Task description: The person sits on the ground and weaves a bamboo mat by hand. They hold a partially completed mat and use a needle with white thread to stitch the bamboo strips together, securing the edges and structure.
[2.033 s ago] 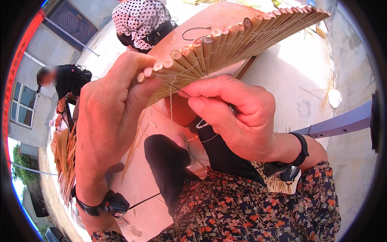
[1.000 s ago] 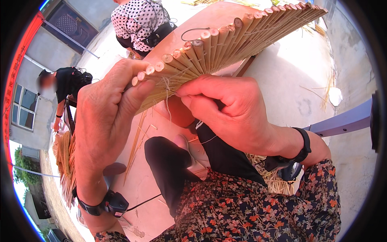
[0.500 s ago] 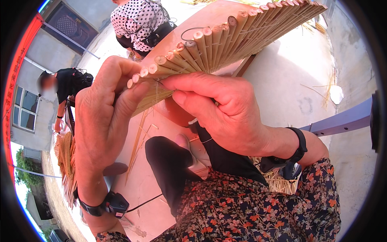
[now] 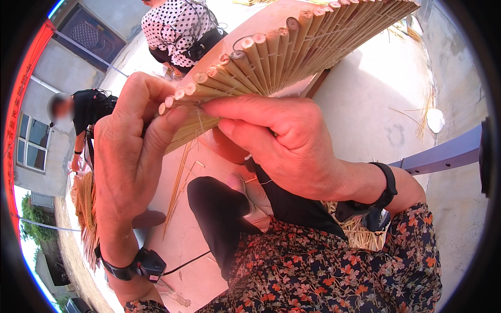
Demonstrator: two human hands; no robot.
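Observation:
A mat of stitched reed stalks (image 4: 305, 52) fans out in front of me, its round cut ends along the upper edge. My left hand (image 4: 125, 151) grips the mat's left end, thumb in front and fingers curled over the last stalks. Close beside it, my right hand (image 4: 297, 141) pinches thumb and forefinger together at the mat's underside. Fine thread shows near those fingertips, but what they hold is too small to make out. A thin dark loop (image 4: 241, 39) sticks out behind the stalk ends.
Loose stalks (image 4: 177, 182) lie on the floor by my knee (image 4: 216, 201). A bundle of stalks (image 4: 86, 203) stands at left. Two people, one in a dotted top (image 4: 177, 31) and one in black (image 4: 91, 109), are beyond. A grey metal bar (image 4: 443, 156) juts in at right.
The mat and both hands have shifted slightly to the left, and the mat's left end is a little higher. The grip of each hand looks the same.

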